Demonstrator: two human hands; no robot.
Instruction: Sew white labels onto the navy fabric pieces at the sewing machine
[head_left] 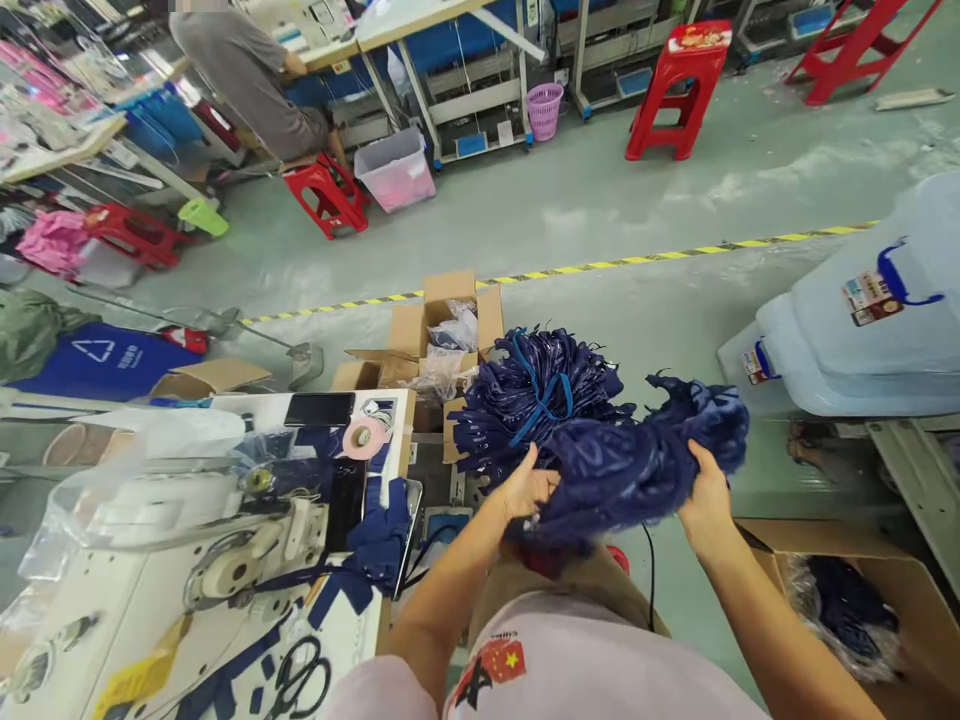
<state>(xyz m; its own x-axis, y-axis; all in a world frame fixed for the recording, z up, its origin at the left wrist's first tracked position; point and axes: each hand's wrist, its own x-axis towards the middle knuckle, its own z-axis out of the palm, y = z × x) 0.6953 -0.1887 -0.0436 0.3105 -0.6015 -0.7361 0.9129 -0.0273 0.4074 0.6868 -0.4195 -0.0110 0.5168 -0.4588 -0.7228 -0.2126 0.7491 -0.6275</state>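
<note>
A long bunch of dark blue fabric (622, 470) is held up in front of my body, slightly blurred. My left hand (531, 487) grips its left end, fingers closed round the cloth. Around the right part of the bunch, my right hand (705, 490) is closed, its fingers partly hidden behind the fabric. Just beyond and to the left lies a large bundle of dark blue strips (487, 400), tied with a bright blue band (541, 392). The held fabric overlaps the near edge of this bundle.
At left, a sewing machine (172, 540) shares its table with black scissors (300, 672), a pink tape roll (365, 437) and blue pieces. Cardboard boxes (409, 330) stand ahead, another box (919, 620) at lower right. Pale blue bins (825, 330) are at right. A person (247, 80) sits farther off.
</note>
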